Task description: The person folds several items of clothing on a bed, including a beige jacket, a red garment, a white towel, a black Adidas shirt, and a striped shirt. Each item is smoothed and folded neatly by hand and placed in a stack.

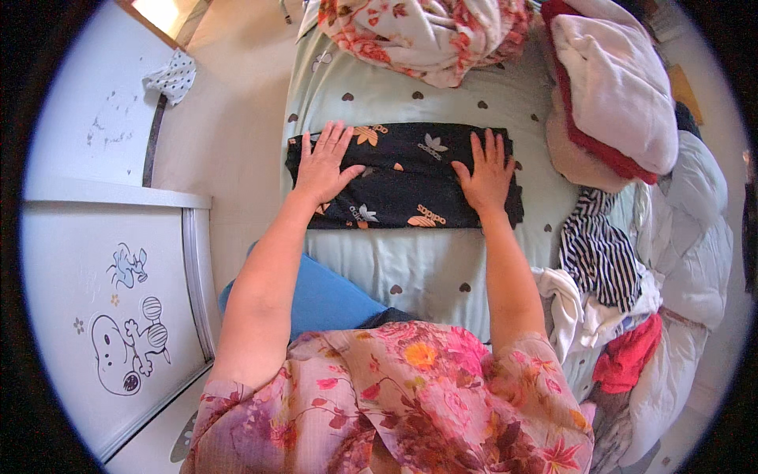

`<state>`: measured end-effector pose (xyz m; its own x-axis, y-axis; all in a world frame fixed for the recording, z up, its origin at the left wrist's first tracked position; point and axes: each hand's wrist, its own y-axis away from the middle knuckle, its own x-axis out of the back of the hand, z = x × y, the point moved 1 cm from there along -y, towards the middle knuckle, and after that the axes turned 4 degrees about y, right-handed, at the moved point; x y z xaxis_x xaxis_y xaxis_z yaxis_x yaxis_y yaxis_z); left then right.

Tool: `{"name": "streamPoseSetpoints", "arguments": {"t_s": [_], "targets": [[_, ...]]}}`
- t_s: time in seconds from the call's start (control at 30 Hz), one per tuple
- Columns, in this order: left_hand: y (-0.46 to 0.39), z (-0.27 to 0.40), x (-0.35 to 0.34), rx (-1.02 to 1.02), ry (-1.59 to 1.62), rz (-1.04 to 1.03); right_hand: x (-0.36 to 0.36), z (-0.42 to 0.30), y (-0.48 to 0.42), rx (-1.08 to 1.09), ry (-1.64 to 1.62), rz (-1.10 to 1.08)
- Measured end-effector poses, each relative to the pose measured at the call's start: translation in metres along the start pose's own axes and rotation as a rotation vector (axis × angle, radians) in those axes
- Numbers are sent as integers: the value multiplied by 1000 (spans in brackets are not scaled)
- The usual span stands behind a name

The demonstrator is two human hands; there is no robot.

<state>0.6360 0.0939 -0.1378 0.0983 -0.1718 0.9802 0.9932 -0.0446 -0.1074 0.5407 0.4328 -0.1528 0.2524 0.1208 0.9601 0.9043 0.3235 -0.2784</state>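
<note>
A black adidas garment (408, 195) with orange and white trefoil prints lies folded in a wide flat rectangle on the bed. What kind of garment it is I cannot tell. My left hand (324, 160) rests palm down on its left end, fingers apart. Over the right end, my right hand (488, 172) lies flat, its thumb pointing inward. Neither hand grips the cloth. Beneath is a pale green bedsheet (426, 260) with dark hearts.
A floral blanket (426, 35) is bunched at the far end. Folded pink and red blankets (616, 95) are stacked at right, above a striped garment (598, 249), red cloth (628, 355) and a white quilt (681, 367). Left stands a white cabinet (118, 266) with cartoon drawings.
</note>
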Motion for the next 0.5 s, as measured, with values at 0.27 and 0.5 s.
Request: {"name": "streamPoseSetpoints", "arguments": {"t_s": [0.27, 0.5], "targets": [[77, 32, 21, 69, 247, 341, 34, -8, 21, -36, -58, 193], [91, 22, 15, 137, 346, 324, 52, -38, 98, -86, -64, -25]]}}
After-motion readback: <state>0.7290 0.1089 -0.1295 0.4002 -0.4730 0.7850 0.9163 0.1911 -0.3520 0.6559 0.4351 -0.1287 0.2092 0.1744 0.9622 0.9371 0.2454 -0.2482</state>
